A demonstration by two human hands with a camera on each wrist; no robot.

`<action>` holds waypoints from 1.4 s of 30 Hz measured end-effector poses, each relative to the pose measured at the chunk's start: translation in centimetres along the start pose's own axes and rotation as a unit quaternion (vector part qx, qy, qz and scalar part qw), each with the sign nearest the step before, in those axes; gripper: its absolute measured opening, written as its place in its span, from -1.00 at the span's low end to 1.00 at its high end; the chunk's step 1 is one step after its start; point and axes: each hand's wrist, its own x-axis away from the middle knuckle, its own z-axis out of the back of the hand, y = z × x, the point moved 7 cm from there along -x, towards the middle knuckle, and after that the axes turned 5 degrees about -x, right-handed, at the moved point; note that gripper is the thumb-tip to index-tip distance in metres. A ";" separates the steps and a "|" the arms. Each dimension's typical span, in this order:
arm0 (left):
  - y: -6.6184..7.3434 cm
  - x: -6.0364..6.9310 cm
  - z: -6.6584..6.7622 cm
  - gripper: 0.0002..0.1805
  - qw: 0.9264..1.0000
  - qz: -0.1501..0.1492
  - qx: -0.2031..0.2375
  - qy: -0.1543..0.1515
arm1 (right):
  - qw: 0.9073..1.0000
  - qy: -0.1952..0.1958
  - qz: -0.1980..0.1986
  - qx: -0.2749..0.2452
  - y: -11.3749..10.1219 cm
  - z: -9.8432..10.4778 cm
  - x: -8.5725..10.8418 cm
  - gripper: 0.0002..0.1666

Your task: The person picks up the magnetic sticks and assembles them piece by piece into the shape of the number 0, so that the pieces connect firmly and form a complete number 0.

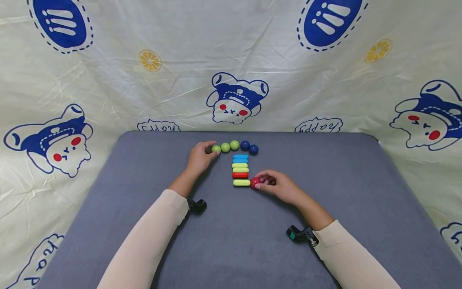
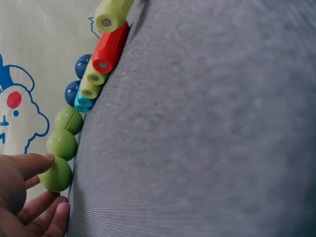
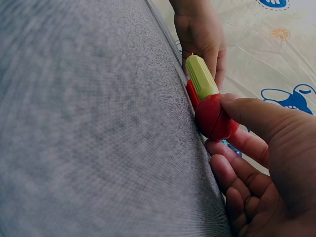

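Observation:
My left hand (image 1: 200,157) pinches the leftmost green ball (image 2: 56,175) between thumb and fingers. That ball ends a touching row of three green balls (image 1: 225,147), with two dark blue balls (image 1: 245,145) to the right. My right hand (image 1: 283,187) holds a red ball (image 3: 213,117) between thumb and fingers. The red ball meets the right end of a yellow-green rod (image 1: 242,183) lying crosswise. Above that rod, a red rod (image 1: 240,175), two yellow-green rods (image 1: 240,165) and two light blue rods (image 1: 240,157) lie stacked side by side. Grey discs show on some rod ends in the left wrist view.
Everything lies on a grey cloth-covered table (image 1: 231,241). Behind and beside it hangs a pale printed curtain (image 1: 187,96). Dark straps with small devices, one at the left wrist (image 1: 197,206) and one at the right (image 1: 302,235), hang close over the cloth.

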 end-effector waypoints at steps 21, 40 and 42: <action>-0.9 2.4 0.3 -0.65 1.000 -0.022 0.006 -0.003 | 1.000 -0.001 0.007 -0.001 -0.1 -0.2 0.0 -0.61; -0.1 5.5 0.3 -0.69 0.998 -0.028 0.009 -0.062 | 1.000 0.004 0.019 0.000 -0.2 0.0 0.0 -0.63; 0.1 5.8 0.4 -0.69 0.997 -0.028 0.008 -0.066 | 1.000 0.003 0.018 -0.001 -0.2 0.0 0.0 -0.63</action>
